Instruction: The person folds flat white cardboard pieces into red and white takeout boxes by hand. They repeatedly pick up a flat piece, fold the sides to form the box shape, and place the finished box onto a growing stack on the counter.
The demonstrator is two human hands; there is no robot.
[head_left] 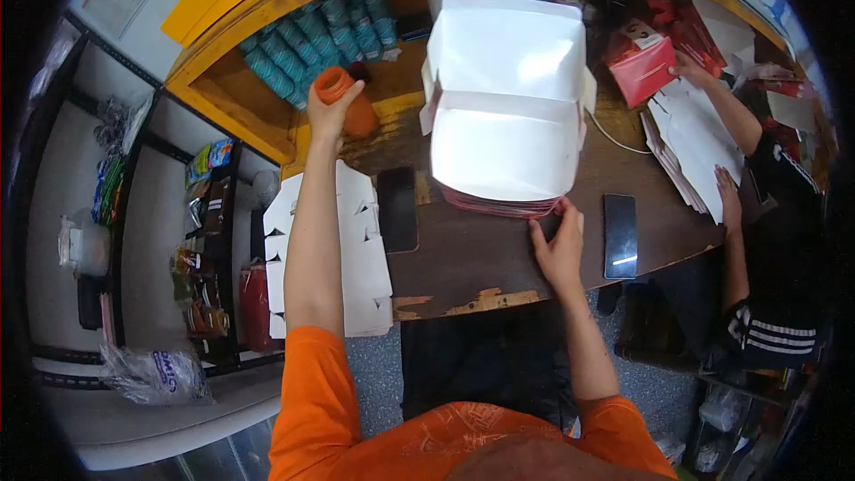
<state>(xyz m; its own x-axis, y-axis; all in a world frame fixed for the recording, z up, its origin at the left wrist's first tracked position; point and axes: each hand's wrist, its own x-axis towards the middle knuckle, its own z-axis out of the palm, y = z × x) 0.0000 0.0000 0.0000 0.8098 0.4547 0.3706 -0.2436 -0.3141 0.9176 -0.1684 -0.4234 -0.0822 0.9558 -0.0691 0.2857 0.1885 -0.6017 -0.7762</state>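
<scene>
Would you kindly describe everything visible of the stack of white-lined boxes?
The stack of boxes looks like glossy card, white inside, with reddish edges showing below at the front. The top box is open and empty, its lid folded back on the far side, flaps jutting at the sides. The stack sits on the dark brown table; the right hand touches its near right corner.

Head-worn view (wide fisheye), facing down

glare washes the open white box [506, 156] before you and streaks the phone [621, 227] at your right, as fisheye distortion bends the shelves [151, 281] at your left toward blackened corners.
</scene>
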